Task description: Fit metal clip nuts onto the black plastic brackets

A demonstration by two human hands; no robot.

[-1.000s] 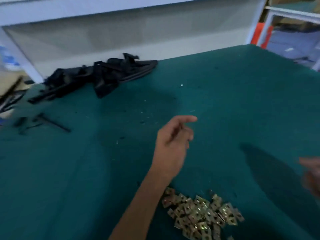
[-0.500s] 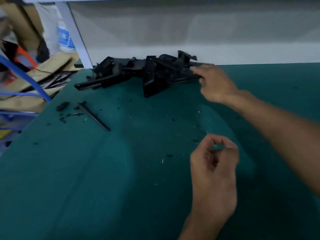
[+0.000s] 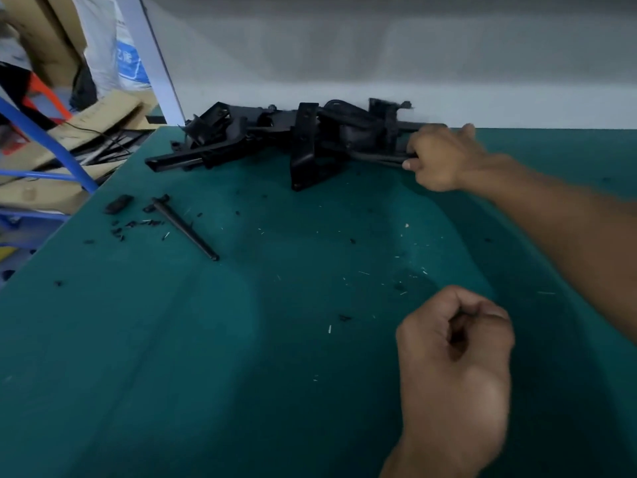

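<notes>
no fitted nut is seen. a bracket [image 3: 375,157] at the pile's [image 3: 275,139] edge on the worktop [image 3: 172,339] is gripped by the right hand [image 3: 439,157]; the left hand [image 3: 455,343] is clenched, contents hidden. fitting seemingly remains.

brackets [image 3: 310,139] at table [image 3: 172,339] rear | rod [image 3: 186,227] left-front | right hand [image 3: 441,160] at pile's right end

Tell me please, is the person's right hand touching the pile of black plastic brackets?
Touching. The head view shows the right hand at the right end of the pile of black plastic brackets, its fingers curled round a long black piece with no gap.
</notes>
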